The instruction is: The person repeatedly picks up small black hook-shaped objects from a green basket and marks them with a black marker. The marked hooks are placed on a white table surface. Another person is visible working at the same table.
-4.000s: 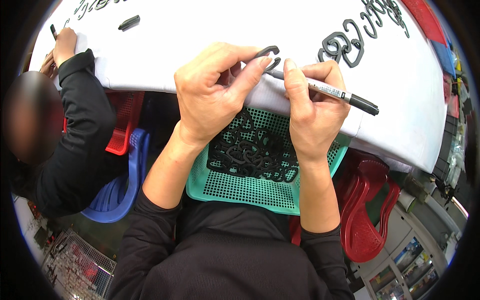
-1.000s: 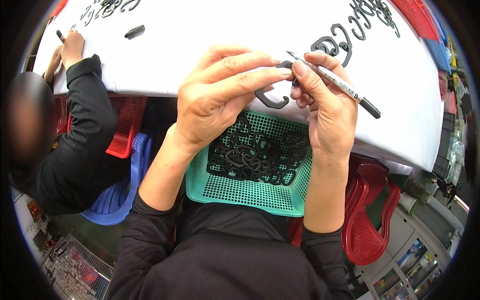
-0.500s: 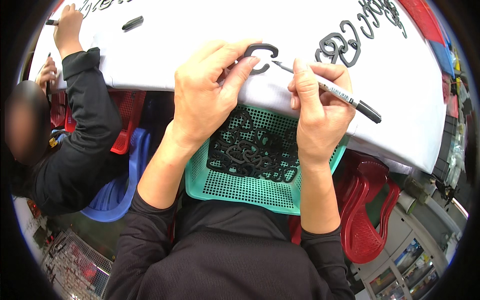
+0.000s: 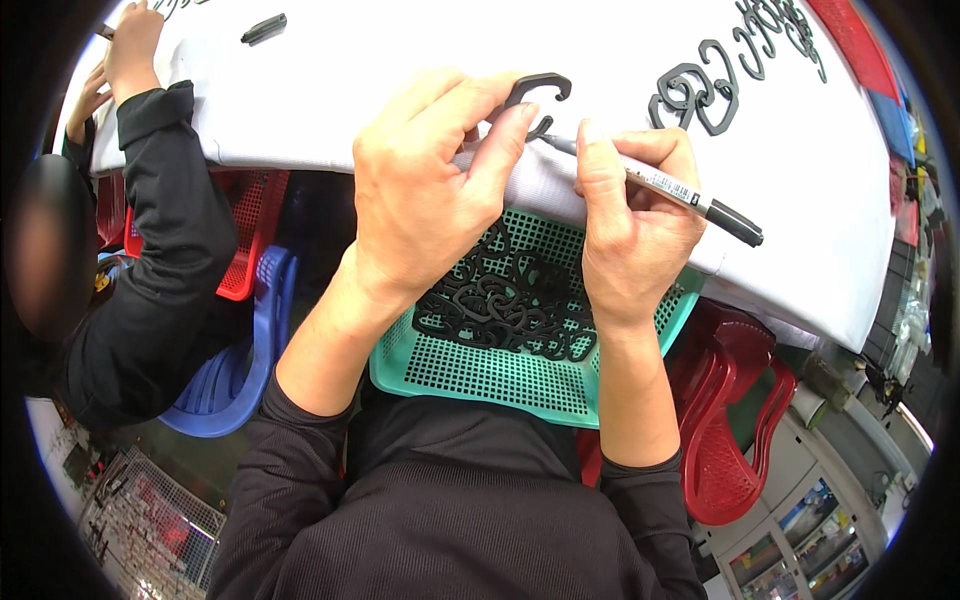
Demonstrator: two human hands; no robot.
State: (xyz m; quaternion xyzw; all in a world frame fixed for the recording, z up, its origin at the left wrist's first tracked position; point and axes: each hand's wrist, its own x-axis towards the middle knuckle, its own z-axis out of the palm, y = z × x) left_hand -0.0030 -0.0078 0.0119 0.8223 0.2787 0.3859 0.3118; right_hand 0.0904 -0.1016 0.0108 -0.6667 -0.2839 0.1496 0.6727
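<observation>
Between the thumb and fingers of my left hand [image 4: 425, 185] is a black C-shaped piece [image 4: 545, 82], its gap turned to the right. My right hand [image 4: 640, 215] grips a marker pen [image 4: 665, 185] with a pale barrel and a black end. The pen's tip meets or nearly meets the lower arm of the piece; I cannot tell whether it touches. Below my hands, a green perforated basket [image 4: 470, 385] rests at my lap, holding a heap of similar black pieces [image 4: 510, 310].
Several black pieces [image 4: 695, 95] lie on the white-covered table [image 4: 400, 40] at the right. A black marker cap [image 4: 264, 28] lies at far left. Another person's arm [image 4: 150, 200] works at left, near a blue chair [image 4: 265, 350]. A dark red chair [image 4: 730, 420] stands right.
My left hand has shifted slightly up and right, tilting the black piece. The pen's tip has gone from the gap to the lower arm. The other person's hands have moved a little.
</observation>
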